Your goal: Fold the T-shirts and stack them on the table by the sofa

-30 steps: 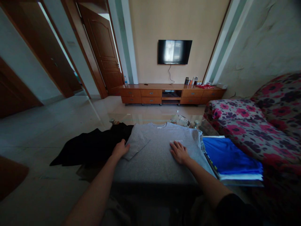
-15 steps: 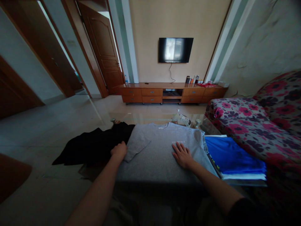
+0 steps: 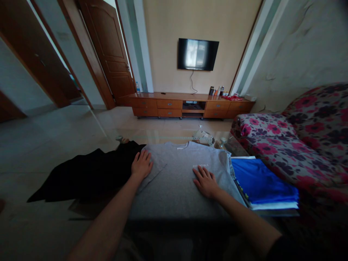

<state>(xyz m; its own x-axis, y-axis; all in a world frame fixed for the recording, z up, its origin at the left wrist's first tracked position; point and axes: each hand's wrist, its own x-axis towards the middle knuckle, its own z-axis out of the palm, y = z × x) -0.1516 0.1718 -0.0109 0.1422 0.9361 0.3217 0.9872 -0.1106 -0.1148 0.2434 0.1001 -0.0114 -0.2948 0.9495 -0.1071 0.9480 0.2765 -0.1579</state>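
Observation:
A grey T-shirt (image 3: 174, 188) lies spread on the glass table, its collar on the far side and small pale lettering on the chest. Its left-hand sleeve is folded inward over the body. My left hand (image 3: 142, 165) rests on that folded edge near the shoulder, fingers stretched out. Flat on the chest, just below the lettering, lies my right hand (image 3: 206, 182) with its fingers spread. Black clothing (image 3: 89, 174) lies to the left, touching the shirt's side.
To the right is a stack of folded clothes with a blue garment (image 3: 262, 181) on top. A flowered sofa (image 3: 293, 152) stands beyond it. The glass tabletop (image 3: 152, 136) shows past the collar. Farther off are a wooden TV cabinet (image 3: 170, 108) and a wall-mounted television (image 3: 198, 54).
My left hand has moved up along the shirt's edge toward the shoulder and opened from a closed grip to flat. My right hand stays on the chest. The view has turned slightly right.

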